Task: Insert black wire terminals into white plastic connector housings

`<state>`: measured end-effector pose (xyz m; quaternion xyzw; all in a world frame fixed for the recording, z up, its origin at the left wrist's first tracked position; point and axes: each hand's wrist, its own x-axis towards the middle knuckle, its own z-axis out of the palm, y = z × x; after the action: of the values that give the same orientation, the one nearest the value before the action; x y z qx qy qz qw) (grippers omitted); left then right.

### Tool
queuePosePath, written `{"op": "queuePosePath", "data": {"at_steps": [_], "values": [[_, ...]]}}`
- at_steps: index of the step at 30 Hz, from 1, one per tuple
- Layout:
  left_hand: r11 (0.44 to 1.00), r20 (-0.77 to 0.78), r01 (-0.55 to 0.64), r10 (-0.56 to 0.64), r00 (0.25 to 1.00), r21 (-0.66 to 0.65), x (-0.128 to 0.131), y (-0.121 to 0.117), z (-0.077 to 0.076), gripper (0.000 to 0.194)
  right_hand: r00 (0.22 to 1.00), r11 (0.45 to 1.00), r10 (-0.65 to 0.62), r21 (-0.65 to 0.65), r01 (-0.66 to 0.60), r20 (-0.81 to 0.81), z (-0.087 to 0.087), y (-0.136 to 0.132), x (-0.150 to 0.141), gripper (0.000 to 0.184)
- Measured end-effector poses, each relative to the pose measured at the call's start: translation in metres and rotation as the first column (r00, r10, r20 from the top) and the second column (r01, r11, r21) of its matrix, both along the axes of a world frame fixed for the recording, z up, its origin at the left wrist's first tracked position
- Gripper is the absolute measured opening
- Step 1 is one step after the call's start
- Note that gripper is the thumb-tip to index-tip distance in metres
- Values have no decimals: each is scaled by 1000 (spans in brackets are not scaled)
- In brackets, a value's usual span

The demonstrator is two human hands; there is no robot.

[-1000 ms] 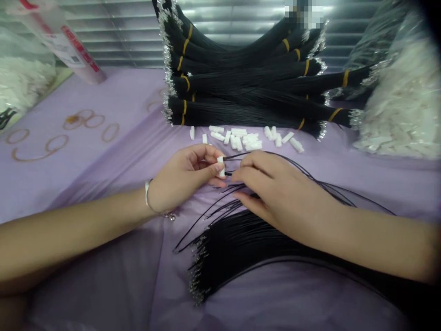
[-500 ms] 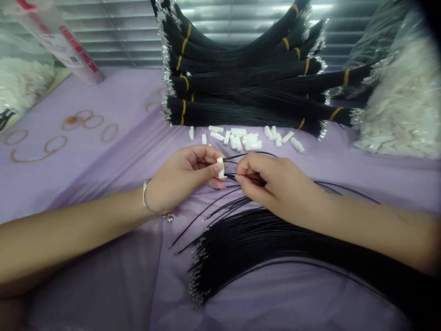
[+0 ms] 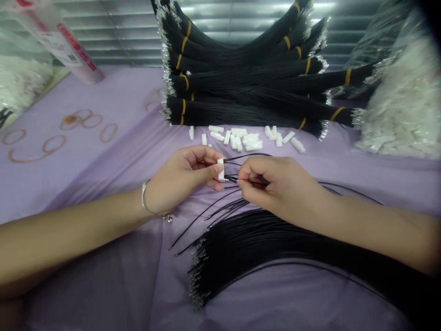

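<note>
Between the thumb and fingers of my left hand (image 3: 186,177) is a small white connector housing (image 3: 221,169), held upright. Several thin black wires run from its right side. My right hand (image 3: 275,181) pinches a black wire (image 3: 231,179) just right of the housing; its metal tip is close to the housing's lower end, and I cannot tell whether it is inside. Below my hands lies a thick bundle of black wires (image 3: 262,243) with bare metal terminals at its left end. A few loose wires (image 3: 196,225) stick out above that bundle.
Several white housings (image 3: 237,138) lie scattered beyond my hands. Behind them are stacked black wire bundles (image 3: 241,82) tied with yellow bands. A clear bag of white pieces (image 3: 403,105) stands right; rubber bands (image 3: 81,120) and a pink cup (image 3: 69,50) are left.
My right hand has shifted very slightly, with the pinched wire's tip now showing by the housing's lower end. My left hand keeps the housing in nearly the same place.
</note>
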<state>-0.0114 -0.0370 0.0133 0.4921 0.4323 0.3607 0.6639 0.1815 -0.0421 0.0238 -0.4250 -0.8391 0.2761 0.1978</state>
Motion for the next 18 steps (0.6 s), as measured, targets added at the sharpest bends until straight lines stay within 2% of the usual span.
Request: {"op": "queuePosePath", "data": {"at_steps": [11, 18], "values": [[1000, -27, 5, -4, 1000, 21, 1, -1, -1, 17, 998, 998, -54, -10, 54, -13, -2, -1, -1, 5], [1000, -37, 15, -15, 999, 19, 2, -1, 0, 16, 1000, 998, 18, 57, -17, -22, -4, 0, -5, 10]]}}
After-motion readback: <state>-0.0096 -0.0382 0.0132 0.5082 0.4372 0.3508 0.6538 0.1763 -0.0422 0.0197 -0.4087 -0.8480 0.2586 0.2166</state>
